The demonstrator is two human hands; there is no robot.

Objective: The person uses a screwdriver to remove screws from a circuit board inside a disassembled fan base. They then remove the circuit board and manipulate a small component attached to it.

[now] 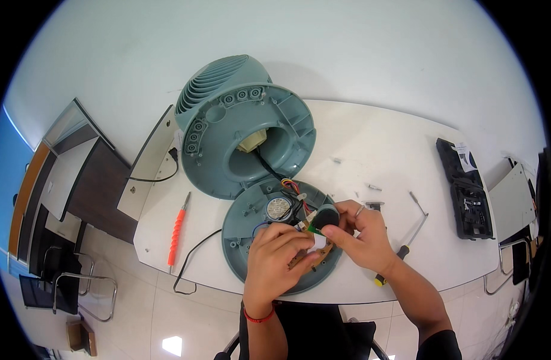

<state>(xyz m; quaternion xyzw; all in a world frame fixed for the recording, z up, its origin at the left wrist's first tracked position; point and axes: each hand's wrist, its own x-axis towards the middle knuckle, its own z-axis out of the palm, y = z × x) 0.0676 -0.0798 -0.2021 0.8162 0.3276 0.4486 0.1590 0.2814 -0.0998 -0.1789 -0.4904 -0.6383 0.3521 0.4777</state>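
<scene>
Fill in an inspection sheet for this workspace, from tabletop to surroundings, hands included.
Surface: white table, with small loose pieces.
Work items: grey-green louvered housing, underside showing; round base, nearer the person.
Clutter: orange-handled tool at left; yellow-and-black screwdriver and open black case at right.
Left hand: over the base; what it holds is hidden.
Right hand: grips a dark round part.
Cables: coloured wires between housing and base; black cord left of the base.
Surroundings: white wall behind; chair at left.

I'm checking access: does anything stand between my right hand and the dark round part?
Nothing visible does: the right hand touches the dark round part directly; the coloured wires lie to its left.
</scene>
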